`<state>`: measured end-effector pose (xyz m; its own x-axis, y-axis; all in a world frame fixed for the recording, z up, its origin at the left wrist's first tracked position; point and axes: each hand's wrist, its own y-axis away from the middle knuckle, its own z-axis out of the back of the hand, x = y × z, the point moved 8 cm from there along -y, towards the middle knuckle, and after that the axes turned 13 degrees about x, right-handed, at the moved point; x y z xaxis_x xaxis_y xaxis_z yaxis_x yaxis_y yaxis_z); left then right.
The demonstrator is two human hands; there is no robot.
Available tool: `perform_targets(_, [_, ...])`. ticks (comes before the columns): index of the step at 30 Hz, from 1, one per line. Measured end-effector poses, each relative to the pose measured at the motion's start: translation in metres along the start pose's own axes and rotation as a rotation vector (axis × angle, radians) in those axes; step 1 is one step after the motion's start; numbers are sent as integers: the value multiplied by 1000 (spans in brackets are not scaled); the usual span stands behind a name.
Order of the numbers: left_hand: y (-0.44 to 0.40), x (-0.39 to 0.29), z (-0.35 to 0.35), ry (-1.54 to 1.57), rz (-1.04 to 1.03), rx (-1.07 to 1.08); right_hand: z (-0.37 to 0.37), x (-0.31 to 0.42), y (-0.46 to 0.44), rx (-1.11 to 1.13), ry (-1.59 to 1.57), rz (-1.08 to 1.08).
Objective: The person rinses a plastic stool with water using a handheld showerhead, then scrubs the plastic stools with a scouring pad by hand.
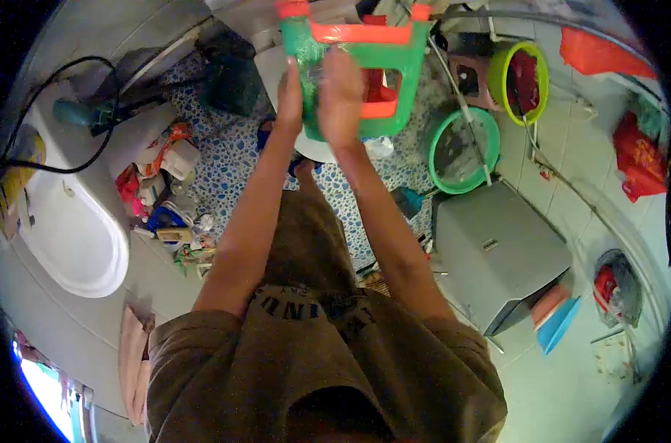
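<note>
Green plastic frame (pixel 380 56) with orange crossbars stands at top centre of the head view, between the person's two hands. One orange end meets the picture's upper edge, and the left hand (pixel 290 103) and right hand (pixel 341 100) cover part of its left half. The right hand is smeared by motion blur — whether its grip is closed or merely pressed flat, I cannot tell. The left grip grasps the frame's left side, thumb upward, other fingers hidden. Beneath the frame's lower edge a white surface (pixel 317 150) shows only in part, and whether the two touch is unclear. Small items heaped at centre left are too jumbled to sort; dark rounded corners cut off the rest.

Pebble-patterned floor (pixel 228 159) lies open left of the left forearm, and a narrower strip runs right of the right forearm. Bounding this room are the white sink (pixel 77 229) at left, and at right the green tub (pixel 495 140), crossed by a thin pipe, and the grey box (pixel 498 229).

Both orange-tipped posts point toward the upper edge, leaning slightly — foreshortening leaves the longest axis uncertain.
</note>
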<state>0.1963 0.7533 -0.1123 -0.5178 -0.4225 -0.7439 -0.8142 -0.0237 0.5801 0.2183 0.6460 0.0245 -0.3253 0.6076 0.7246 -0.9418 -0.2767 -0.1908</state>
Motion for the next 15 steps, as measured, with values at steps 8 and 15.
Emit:
perform_targets(8, [5,5,-14,50,-60,-236,56,-170,20,-261,-357,-293])
perform_targets(15, [9,0,-14,-26,-65,-292,59,-70,-19,-139,223,-197])
